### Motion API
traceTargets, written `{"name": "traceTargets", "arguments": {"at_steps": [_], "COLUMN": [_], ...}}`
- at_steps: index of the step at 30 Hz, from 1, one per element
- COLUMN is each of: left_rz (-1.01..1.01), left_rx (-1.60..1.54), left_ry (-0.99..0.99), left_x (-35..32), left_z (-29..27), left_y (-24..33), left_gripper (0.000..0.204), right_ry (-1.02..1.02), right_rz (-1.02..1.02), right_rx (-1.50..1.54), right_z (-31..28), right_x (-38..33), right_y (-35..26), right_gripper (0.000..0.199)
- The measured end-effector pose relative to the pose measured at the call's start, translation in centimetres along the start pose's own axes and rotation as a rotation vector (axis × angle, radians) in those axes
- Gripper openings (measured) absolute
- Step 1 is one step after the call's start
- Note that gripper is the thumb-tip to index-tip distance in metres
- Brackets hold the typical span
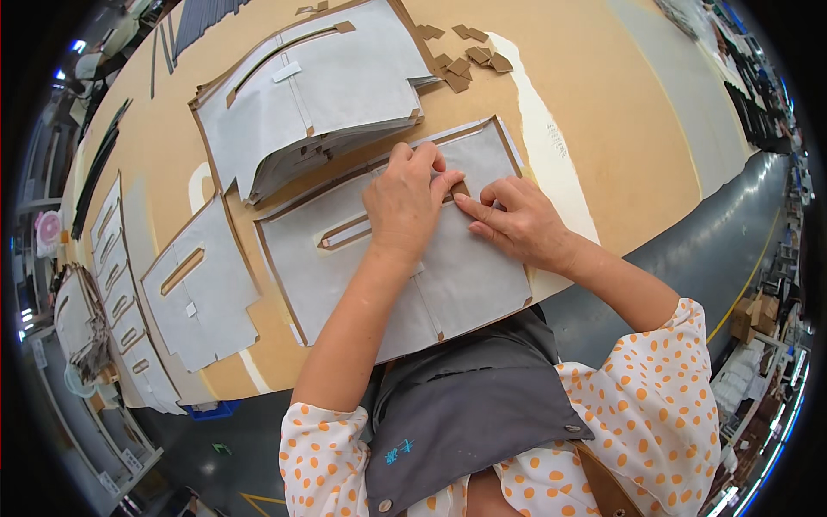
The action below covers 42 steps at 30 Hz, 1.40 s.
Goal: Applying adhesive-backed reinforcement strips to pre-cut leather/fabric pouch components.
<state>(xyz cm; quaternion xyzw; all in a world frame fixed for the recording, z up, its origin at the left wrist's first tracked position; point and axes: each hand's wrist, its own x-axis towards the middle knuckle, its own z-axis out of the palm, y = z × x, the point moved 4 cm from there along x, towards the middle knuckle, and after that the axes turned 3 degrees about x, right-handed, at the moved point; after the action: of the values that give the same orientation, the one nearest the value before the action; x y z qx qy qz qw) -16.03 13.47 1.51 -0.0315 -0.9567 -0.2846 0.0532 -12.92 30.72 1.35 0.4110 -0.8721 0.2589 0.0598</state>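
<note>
A grey-white panel [478,267] with brown edges lies flat on the table in front of me. Its long slot, framed in brown [345,231], shows beside my left wrist. Over the panel's middle, my left hand [403,196] is closed, its thumb and fingers bent together at a small brown piece [460,190]. From the right, my right hand [522,217] touches that piece with an outstretched index fingertip. Its thumb stays apart, below the index finger, and the other fingers are curled. My left hand hides part of the slot's right end.
Beyond the panel stands a stack of similar panels [362,82], with loose brown pieces [457,71] to its right. More slotted panels [200,280] lie at left. A torn white paper strip [551,142] runs along the right. Dark strips [102,164] lie at the far left.
</note>
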Motion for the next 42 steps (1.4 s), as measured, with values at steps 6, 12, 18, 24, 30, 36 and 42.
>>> {"name": "traceTargets", "arguments": {"at_steps": [6,12,18,24,30,36,42], "left_rz": [-0.214,-0.693,-0.644,-0.620,-0.654,-0.627,-0.637], "left_rx": [-0.534,-2.007,-2.172,-2.097,-2.013,-1.995,-2.069], "left_ry": [-0.016,-0.209,-0.134,-0.104,-0.136,-0.158,-0.078], "left_x": [-0.9,-6.0,-8.9,-11.0,-12.6,-13.0,-14.2], "left_z": [-1.4,-3.9,-5.3,-6.3,-5.9,-5.7,-3.7], "left_y": [-0.9,-3.9,-3.7,-3.3,-2.7,-2.8,-4.5], "left_gripper": [0.023,0.055,0.055,0.051,0.045,0.045,0.032], "right_ry": [0.190,0.418,0.236,0.045,0.179,0.133,0.005], "right_rz": [0.133,-0.227,-0.455,-0.268,-0.003,-0.031,0.029], "right_rx": [0.626,1.650,1.706,1.235,0.563,0.588,0.698], "right_z": [-6.0,-12.3,-13.3,-9.8,0.5,2.3,2.5], "right_x": [0.6,2.2,2.5,2.9,4.7,4.6,5.5], "right_y": [-3.7,-15.4,-17.5,-15.5,-12.2,-11.4,-11.8], "right_gripper": [0.024,0.023,0.026,0.016,0.034,0.035,0.028]}}
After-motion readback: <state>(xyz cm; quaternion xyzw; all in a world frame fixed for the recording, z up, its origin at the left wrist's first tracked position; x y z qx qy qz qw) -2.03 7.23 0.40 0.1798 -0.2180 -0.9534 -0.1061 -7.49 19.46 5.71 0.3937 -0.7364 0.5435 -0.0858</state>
